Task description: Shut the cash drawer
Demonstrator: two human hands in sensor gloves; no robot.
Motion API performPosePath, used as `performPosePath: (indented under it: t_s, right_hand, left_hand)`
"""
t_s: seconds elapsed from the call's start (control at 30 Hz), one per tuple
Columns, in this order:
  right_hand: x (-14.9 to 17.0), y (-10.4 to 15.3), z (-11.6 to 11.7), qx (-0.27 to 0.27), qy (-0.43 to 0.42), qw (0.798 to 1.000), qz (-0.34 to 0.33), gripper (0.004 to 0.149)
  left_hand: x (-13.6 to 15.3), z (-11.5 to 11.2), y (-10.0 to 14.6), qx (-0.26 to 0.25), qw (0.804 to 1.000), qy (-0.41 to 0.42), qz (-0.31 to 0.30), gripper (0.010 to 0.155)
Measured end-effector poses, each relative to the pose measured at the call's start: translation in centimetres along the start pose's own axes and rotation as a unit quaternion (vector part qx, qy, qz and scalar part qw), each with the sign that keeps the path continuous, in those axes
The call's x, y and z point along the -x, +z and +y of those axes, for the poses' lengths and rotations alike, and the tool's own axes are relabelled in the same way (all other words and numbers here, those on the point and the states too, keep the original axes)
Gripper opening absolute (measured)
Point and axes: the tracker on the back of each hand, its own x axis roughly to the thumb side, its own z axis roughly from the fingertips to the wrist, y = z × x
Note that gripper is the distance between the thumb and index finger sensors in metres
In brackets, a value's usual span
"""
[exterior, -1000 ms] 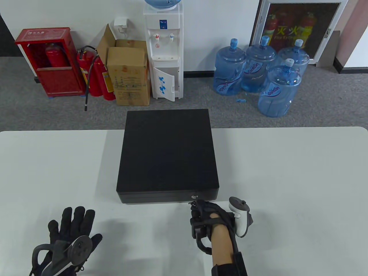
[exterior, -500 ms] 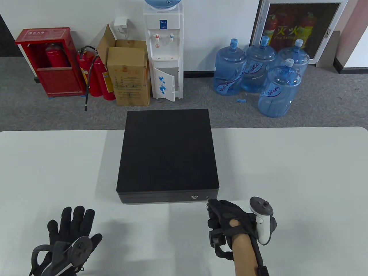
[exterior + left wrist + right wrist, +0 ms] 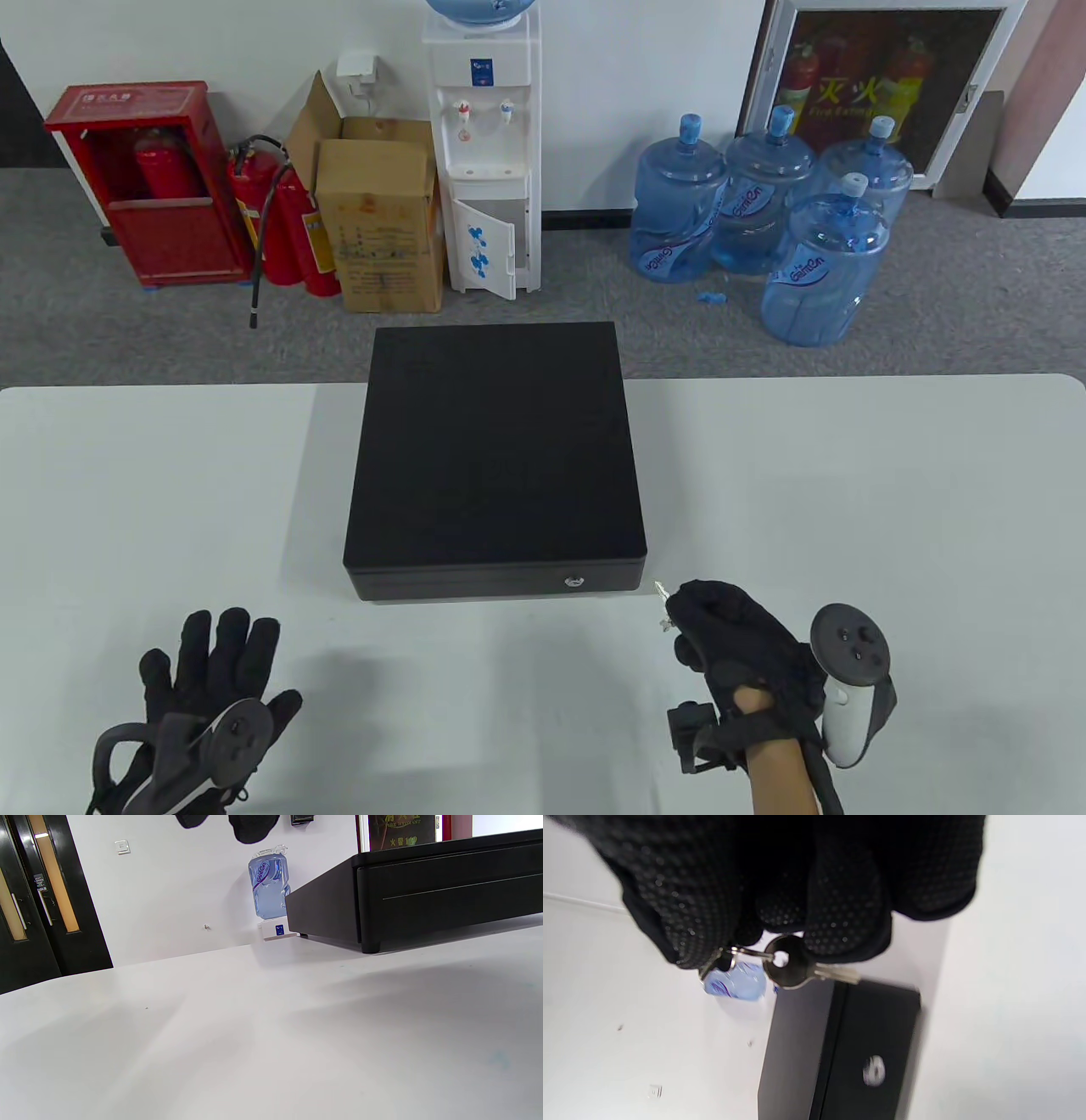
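A black cash drawer (image 3: 496, 454) sits mid-table, its drawer front flush with the case, a silver lock (image 3: 575, 581) on the front. It also shows in the left wrist view (image 3: 428, 891) and the right wrist view (image 3: 848, 1052). My right hand (image 3: 679, 615) is off the drawer's front right corner and pinches a small silver key (image 3: 797, 969) on a ring; the key tip (image 3: 659, 588) points at the drawer. My left hand (image 3: 212, 662) rests flat on the table, fingers spread, left of the drawer front and holding nothing.
The white table (image 3: 848, 509) stretches to both sides of the drawer. Behind it on the floor stand a water dispenser (image 3: 484, 153), blue water bottles (image 3: 764, 212), cardboard boxes (image 3: 382, 212) and red fire extinguishers (image 3: 280, 221).
My right hand has moved right and slightly back from the lock, carrying the key away from the drawer front. The left hand and the drawer have not moved.
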Motion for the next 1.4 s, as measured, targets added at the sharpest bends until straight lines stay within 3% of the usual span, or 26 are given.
performPosePath:
  t_s: [0.13,0.23,0.3,0.37,0.63,1.03,1.4]
  right_hand:
    - [-0.1,0.5,-1.3,0.081,0.048,0.992,-0.089,0.036]
    - [0.2,0.6,-1.5,0.110,0.062,0.983,-0.136,0.035]
    - [0.4,0.9,-1.7,0.168,0.065,0.963,-0.199,0.035]
    - [0.7,1.1,-1.9,0.187,0.088,0.951,-0.230,0.035]
    - [2.2,1.1,-1.9,0.218,0.124,0.935,-0.252,0.035]
    - [5.8,-0.1,-3.0,0.257,0.162,0.939,-0.162,0.035]
    - [8.7,-1.2,-4.8,0.288,0.174,0.941,-0.025,0.035]
  left_hand:
    - [0.0,0.0,0.0,0.001,1.000,-0.001,0.000,0.081]
    - [-0.1,0.0,0.0,0.003,1.000,-0.001,0.000,0.081]
    - [-0.1,0.1,0.0,0.003,1.000,0.000,0.000,0.081]
    - [-0.1,0.1,0.0,0.002,1.000,-0.001,0.000,0.081]
    - [0.0,0.3,0.1,-0.007,1.000,-0.002,0.001,0.081]
    - [0.0,0.4,0.2,-0.011,1.000,-0.004,0.003,0.081]
    - [-0.3,0.4,0.2,-0.004,1.000,-0.008,-0.001,0.081]
